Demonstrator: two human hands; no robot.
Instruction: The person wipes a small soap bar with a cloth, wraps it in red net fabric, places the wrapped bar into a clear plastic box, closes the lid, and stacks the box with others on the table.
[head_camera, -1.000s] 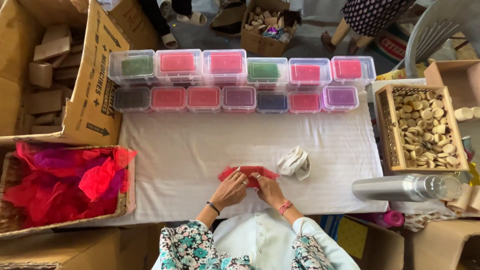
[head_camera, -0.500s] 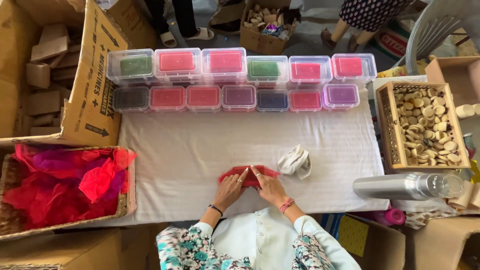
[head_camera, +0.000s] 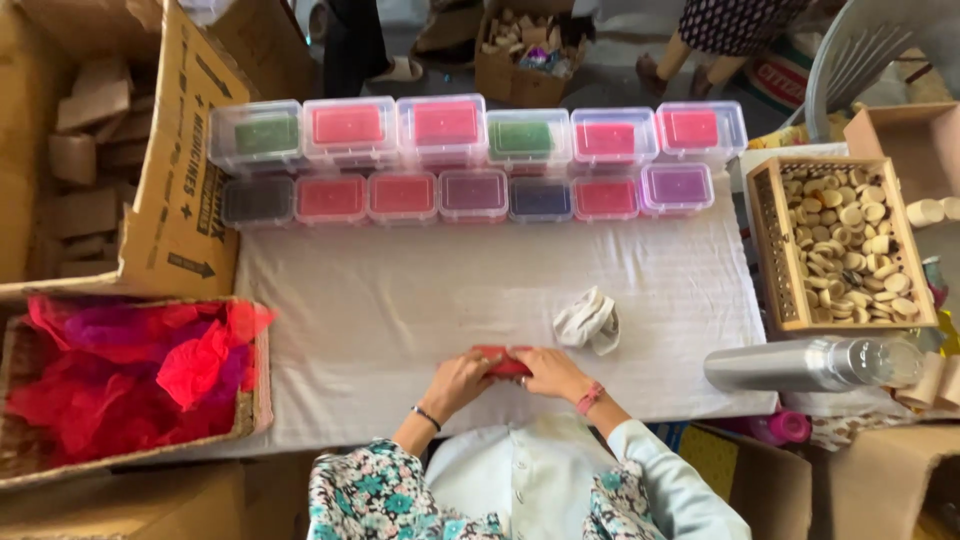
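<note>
Red cloth (head_camera: 502, 362) now bunched between hands (head_camera: 505, 372)

Your two hands (head_camera: 505, 372) meet on the table (head_camera: 400, 310), near its front edge. Behind the table's middle sit two rows of little boxes (head_camera: 480, 160). A basket (head_camera: 130, 380) lies left of the table, a tray of wooden rounds (head_camera: 845, 245) right.

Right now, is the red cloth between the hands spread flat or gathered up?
Gathered up: only a small red cloth bunch shows between the left hand and right hand.
</note>
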